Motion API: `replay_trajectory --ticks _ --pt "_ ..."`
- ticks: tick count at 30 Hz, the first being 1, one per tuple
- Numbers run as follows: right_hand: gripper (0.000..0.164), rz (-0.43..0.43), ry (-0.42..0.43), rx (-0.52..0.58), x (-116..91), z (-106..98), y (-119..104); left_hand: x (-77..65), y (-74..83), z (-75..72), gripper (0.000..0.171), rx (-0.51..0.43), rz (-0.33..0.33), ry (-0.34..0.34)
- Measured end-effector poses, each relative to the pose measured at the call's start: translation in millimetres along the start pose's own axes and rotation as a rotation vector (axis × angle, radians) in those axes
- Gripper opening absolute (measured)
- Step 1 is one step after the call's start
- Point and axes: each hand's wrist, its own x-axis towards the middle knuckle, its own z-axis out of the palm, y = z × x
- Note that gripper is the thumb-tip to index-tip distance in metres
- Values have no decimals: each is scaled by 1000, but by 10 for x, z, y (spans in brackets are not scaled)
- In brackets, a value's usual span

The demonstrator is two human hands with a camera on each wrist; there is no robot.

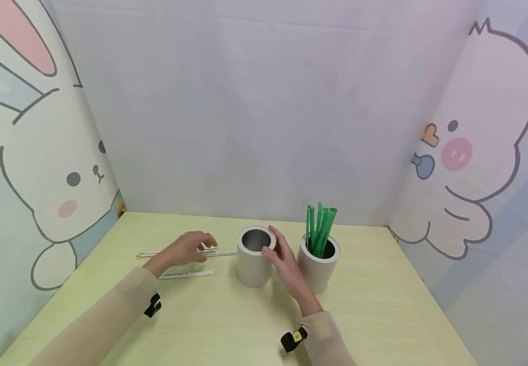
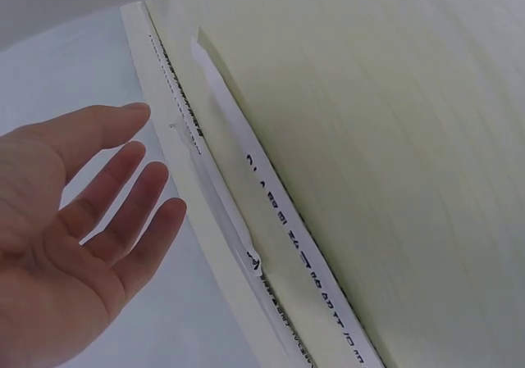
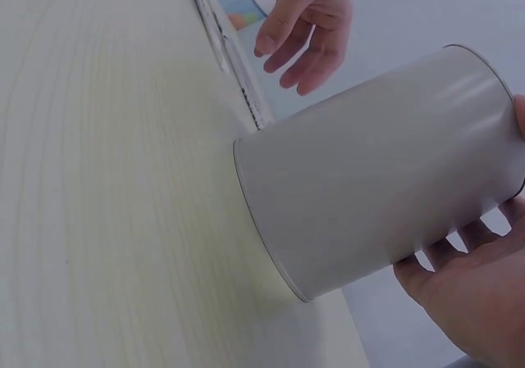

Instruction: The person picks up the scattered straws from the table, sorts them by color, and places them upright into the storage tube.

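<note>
My right hand (image 1: 289,267) holds a pale grey cylindrical canister (image 1: 252,272) near its open top, thumb at the rim and fingers round its right side. The canister stands upright on the table, and nothing shows inside it. My left hand (image 1: 186,249) hovers left of it, fingers loosely bent and apart, holding nothing. Beneath and beside that hand lie slim white printed paper-wrapped sticks: a nearer stick (image 2: 279,196) and, behind it, a farther stick (image 2: 176,89) with more white wrapping alongside. What the wrappers contain is hidden.
Just right of my right hand, a second grey canister (image 1: 314,272) holds several slim green wrapped sticks (image 1: 322,231). The pale wooden table (image 1: 383,315) ends at a plain backdrop (image 1: 245,112), with cartoon-printed cloth on both sides. A small black device sits at each wrist.
</note>
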Motion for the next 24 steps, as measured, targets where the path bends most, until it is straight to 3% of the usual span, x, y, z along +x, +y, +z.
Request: replay_trajectory --ticks 11,18,24 --pt "68 5 3 1 -5 -9 14 103 -8 69 36 81 -3 -16" --pt "68 6 4 -1 -4 -13 21 153 -29 176 38 151 -70 -22" --pt "68 8 5 4 -11 -8 5 189 -56 225 30 171 -7 -4"
